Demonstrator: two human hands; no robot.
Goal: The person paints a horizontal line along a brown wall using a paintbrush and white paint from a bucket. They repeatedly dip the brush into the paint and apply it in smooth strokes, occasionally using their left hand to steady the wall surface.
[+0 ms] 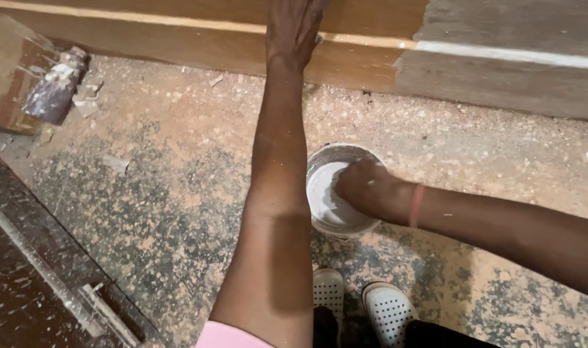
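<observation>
Here, left hand [294, 29] flat on board [197, 45], right hand [365, 190] seemingly curled inside bucket [326, 219].

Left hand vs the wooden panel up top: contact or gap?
Touching. The head view shows the left hand laid flat against the wooden panel, no gap visible. The right hand is down in the white paint bucket.

Left hand [294, 29] flat on brown wooden board [197, 45], top centre; right hand [365, 187] dipped into round white paint bucket [326, 206], frame centre.
</observation>
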